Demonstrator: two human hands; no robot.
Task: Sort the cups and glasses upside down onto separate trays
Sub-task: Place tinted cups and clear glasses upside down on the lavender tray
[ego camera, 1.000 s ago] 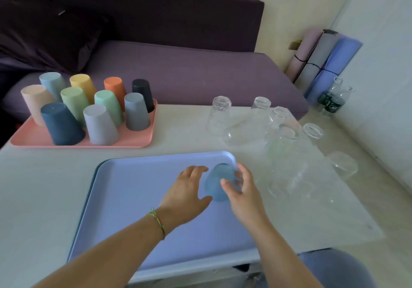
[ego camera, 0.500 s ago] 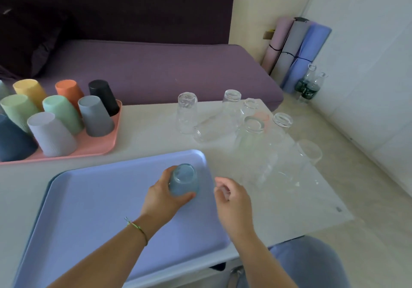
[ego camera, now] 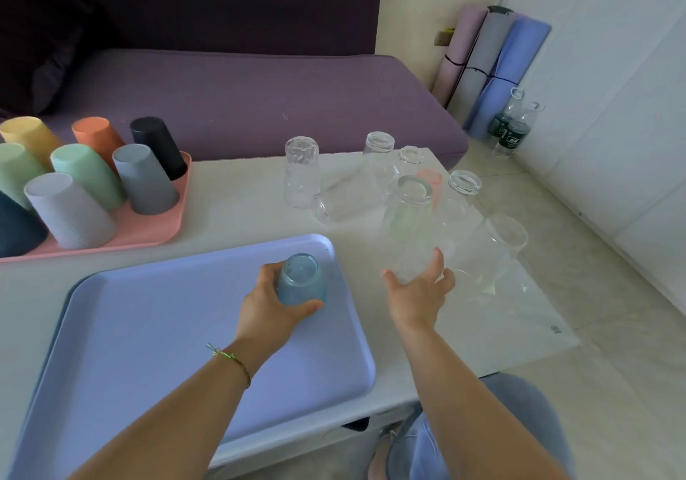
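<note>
Blue-tinted glass [ego camera: 301, 281] stands upside down near the far right corner of the lilac tray [ego camera: 148, 331], gripped by the left hand [ego camera: 265, 312] with fingers [ego camera: 271, 269] and thumb curled round it. The right hand [ego camera: 415, 295] is stretched forward over the tabletop [ego camera: 230, 212], fingers spread wide beside a clear glass [ego camera: 410, 227].

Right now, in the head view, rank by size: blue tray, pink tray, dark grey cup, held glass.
1. blue tray
2. pink tray, cropped at left
3. dark grey cup
4. glass in the left hand, smaller though nearer
</note>
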